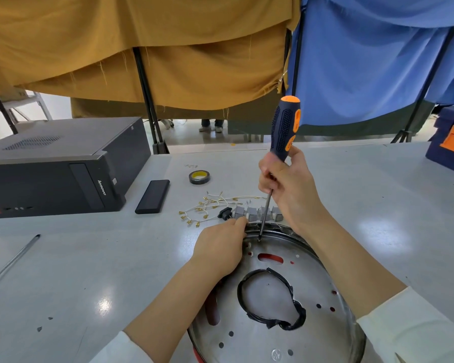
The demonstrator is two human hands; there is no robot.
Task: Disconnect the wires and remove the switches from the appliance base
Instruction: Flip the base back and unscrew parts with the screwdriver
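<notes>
The round metal appliance base [309, 289] lies at the table's near edge, a loop of black tape [270, 299] stuck on its plate. My right hand [286, 187] grips a blue-and-orange screwdriver [285, 127], held almost upright, with its tip set at the base's far rim. My left hand [220, 247] grips that rim on the left, its fingers curled over the edge. Several grey switches [252, 213] stand in a row just beyond the rim. A black socket [224, 213] and a heap of white wires with brass terminals [207, 205] lie loose to their left.
A roll of black tape [199, 177] and a black slab-shaped device [153, 196] lie further back. A dark computer case [53, 169] fills the left of the table. A thin rod [11, 263] lies at the left edge. A blue-and-orange toolbox [451, 145] stands far right.
</notes>
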